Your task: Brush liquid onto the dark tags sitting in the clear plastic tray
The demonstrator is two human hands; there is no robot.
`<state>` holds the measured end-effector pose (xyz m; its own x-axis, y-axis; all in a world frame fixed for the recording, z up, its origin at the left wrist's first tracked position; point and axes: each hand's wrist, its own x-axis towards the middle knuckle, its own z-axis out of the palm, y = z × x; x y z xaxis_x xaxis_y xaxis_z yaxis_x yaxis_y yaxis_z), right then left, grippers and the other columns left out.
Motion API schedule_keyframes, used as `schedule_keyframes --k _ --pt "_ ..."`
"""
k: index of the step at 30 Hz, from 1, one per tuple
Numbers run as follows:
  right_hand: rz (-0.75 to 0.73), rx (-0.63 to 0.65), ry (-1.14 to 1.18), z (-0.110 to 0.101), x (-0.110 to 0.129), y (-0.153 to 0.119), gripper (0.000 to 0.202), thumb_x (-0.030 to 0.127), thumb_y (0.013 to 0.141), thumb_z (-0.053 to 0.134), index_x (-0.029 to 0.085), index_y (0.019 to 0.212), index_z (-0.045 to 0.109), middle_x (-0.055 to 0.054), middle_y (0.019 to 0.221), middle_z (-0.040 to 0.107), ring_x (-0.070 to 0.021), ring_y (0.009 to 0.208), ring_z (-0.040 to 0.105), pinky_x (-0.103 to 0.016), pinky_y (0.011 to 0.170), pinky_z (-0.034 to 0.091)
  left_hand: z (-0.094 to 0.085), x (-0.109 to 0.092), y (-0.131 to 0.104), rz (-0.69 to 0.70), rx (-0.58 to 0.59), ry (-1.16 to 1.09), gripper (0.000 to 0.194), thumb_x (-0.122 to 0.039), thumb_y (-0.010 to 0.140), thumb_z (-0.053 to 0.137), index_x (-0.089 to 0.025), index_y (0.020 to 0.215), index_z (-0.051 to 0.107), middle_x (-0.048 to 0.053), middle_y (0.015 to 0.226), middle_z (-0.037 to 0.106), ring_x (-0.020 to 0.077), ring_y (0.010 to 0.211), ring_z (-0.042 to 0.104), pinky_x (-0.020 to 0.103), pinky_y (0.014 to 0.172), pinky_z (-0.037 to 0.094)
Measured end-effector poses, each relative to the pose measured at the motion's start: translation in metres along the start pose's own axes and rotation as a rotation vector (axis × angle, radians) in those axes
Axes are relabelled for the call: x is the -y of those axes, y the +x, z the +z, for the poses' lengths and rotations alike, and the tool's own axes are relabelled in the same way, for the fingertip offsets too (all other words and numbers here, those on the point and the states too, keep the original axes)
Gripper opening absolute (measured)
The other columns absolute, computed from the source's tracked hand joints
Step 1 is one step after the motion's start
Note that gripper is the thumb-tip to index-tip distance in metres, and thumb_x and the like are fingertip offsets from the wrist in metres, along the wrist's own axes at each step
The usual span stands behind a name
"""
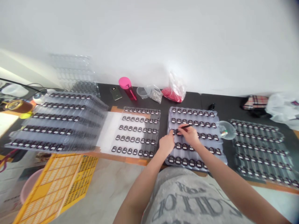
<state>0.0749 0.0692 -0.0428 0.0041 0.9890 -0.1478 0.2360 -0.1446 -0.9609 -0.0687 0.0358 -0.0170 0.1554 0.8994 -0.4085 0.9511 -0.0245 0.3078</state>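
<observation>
In front of me a clear plastic tray [193, 115] holds rows of small black parts, each with a round mark and a pale label. My left hand [167, 143] is closed at the tray's left side, its fingertips on a small black part [173, 132] at the end of the third row. My right hand [190, 135] pinches a thin black pen-like tool [186, 126], its fingertips beside the left hand over the same row. What the tool's tip touches is hidden by the fingers.
Left of my tray lies another filled tray [158, 124] partly over white paper [106, 130], then a tall stack of filled trays [88, 130]. To the right are a round clear lid [227, 130] and another tray [259, 141]. Behind stand a pink bottle [128, 88] and bags [174, 91].
</observation>
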Motion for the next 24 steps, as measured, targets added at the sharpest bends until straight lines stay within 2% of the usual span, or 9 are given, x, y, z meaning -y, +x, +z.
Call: schedule_keyframes --k 4,11,20,24 --pt "0.080 -0.016 0.094 0.0012 -0.0021 0.0015 0.032 0.044 0.067 0.065 0.018 0.083 0.058 -0.001 0.071 0.064 -0.0173 0.060 0.067 -0.030 0.058 0.057 0.0009 0.0007 -0.0002 -0.002 -0.009 0.002 0.043 -0.032 0.092 0.023 -0.020 0.132 0.030 0.011 0.092 0.066 0.0217 0.084 0.064 0.030 0.071 0.047" --pt "0.100 -0.018 0.120 0.0026 -0.0045 0.0009 0.032 0.044 0.065 0.066 0.018 0.082 0.058 0.000 0.070 0.064 -0.0170 0.060 0.067 -0.030 0.059 0.058 0.0038 0.0011 0.0012 0.001 -0.028 -0.010 0.043 -0.031 0.091 0.024 -0.020 0.132 0.031 0.011 0.092 0.066 0.0221 0.084 0.064 0.030 0.071 0.047" --pt "0.053 -0.002 0.087 0.0014 -0.0060 -0.0015 0.032 0.044 0.068 0.065 0.018 0.083 0.058 -0.002 0.077 0.064 -0.0173 0.063 0.067 -0.031 0.062 0.057 0.0013 0.0002 0.0005 -0.009 -0.019 -0.016 0.042 -0.032 0.091 0.024 -0.021 0.131 0.031 0.012 0.091 0.067 0.0223 0.084 0.064 0.030 0.071 0.046" --pt "-0.016 0.011 0.017 0.0002 -0.0055 -0.0032 0.029 0.044 0.070 0.063 0.018 0.083 0.059 -0.003 0.076 0.064 -0.0178 0.063 0.066 -0.031 0.060 0.056 -0.0009 -0.0010 0.0000 -0.021 0.009 0.002 0.042 -0.032 0.092 0.024 -0.021 0.132 0.029 0.012 0.094 0.066 0.0217 0.086 0.064 0.030 0.072 0.045"
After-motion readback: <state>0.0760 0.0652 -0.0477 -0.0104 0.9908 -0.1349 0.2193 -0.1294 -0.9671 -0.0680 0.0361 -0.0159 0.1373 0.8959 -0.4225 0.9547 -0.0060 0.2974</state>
